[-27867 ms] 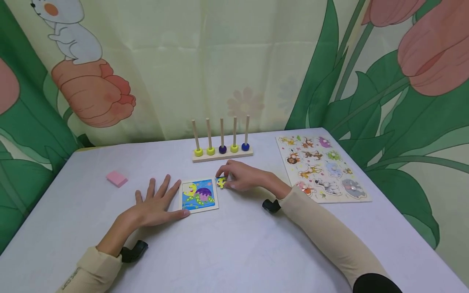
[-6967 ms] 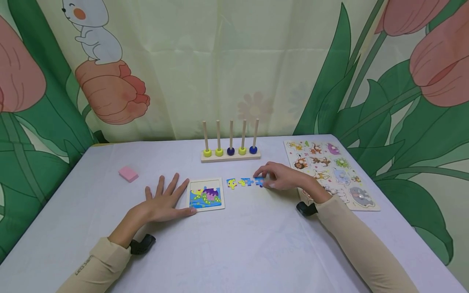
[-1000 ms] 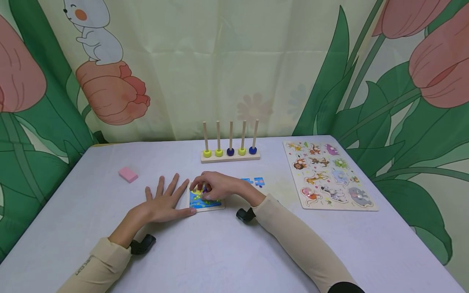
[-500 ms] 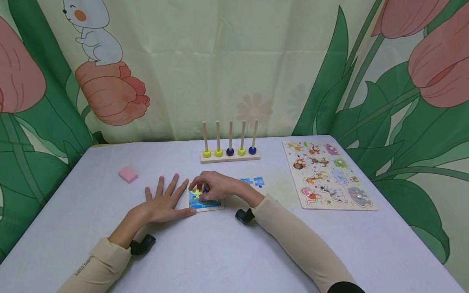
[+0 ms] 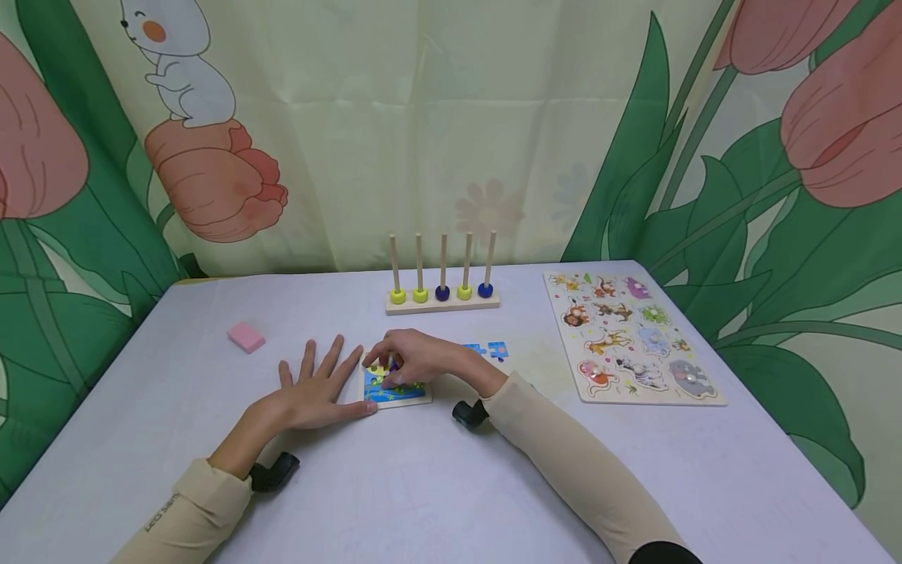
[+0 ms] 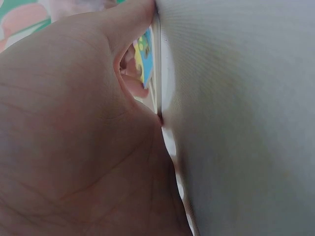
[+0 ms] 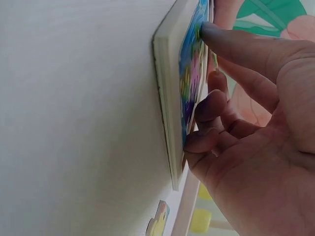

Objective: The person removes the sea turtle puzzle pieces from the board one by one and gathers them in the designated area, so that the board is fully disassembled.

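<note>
A small wooden jigsaw puzzle (image 5: 395,394) in a pale frame lies flat on the table, its blue sea picture partly covered by my right hand (image 5: 419,360). The curled fingers and thumb of that hand pinch at a yellow puzzle piece on the picture's upper left; in the right wrist view a thin yellow edge (image 7: 215,60) shows between them. My left hand (image 5: 310,399) lies spread and straight, index fingertip and thumb touching the frame's left side. Loose blue puzzle pieces (image 5: 497,349) lie right of the frame, others hidden behind my right hand.
A wooden rack (image 5: 442,304) with upright pegs and yellow and dark blue beads stands at the back. An animal peg puzzle board (image 5: 588,341) lies at the right. A pink block (image 5: 246,338) rests at the left. A printed curtain (image 5: 352,141) hangs behind the table.
Several seconds ago my right hand was at the loose pieces on the right; it has since moved left onto the framed puzzle. Over the last second both hands stay nearly still.
</note>
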### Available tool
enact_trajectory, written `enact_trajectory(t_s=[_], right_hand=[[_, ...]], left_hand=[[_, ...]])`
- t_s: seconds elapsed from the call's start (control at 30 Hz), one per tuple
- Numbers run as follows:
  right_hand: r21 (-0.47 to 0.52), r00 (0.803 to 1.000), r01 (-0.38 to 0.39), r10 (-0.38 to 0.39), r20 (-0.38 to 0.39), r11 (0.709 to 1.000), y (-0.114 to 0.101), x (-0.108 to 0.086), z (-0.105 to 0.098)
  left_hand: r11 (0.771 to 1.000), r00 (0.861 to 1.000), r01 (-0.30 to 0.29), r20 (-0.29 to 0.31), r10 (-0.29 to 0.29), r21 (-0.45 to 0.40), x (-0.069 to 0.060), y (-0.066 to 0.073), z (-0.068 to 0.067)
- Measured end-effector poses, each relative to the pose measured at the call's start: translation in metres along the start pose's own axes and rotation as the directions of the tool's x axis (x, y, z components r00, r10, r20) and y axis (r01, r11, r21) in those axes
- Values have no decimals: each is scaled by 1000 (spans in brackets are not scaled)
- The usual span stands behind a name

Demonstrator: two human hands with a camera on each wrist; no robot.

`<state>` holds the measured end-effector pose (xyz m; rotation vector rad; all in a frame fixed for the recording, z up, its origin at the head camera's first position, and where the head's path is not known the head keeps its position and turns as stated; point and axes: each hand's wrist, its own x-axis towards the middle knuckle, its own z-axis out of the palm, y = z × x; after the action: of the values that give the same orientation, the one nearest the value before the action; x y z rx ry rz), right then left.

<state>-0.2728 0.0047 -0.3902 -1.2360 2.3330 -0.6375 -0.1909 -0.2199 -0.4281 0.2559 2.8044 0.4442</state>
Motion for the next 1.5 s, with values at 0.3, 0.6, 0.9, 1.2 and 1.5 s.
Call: enact_trajectory(t_s=[0.3, 0.6, 0.9, 1.2, 1.5], right_hand=[[2, 1000, -4, 4, -10, 1000, 2, 1, 2], [-3, 1000, -18, 18, -20, 1000, 4, -3, 0], [57, 999, -9, 11, -36, 998, 10, -18, -14], [11, 996, -26, 27, -84, 1000, 21, -36, -22], [-30, 991, -18, 14, -133, 999, 35, -64, -29]], left_hand=[[1000, 1000, 3, 0, -3, 5, 0, -1, 1], [1000, 1000, 0, 4, 0, -2, 0, -1, 1], [1000, 1000, 3, 13, -3, -11, -1, 0, -1], [1000, 1000, 10, 11, -9, -7, -1, 1, 0], [1000, 1000, 8, 6, -8, -14, -1, 1, 1]])
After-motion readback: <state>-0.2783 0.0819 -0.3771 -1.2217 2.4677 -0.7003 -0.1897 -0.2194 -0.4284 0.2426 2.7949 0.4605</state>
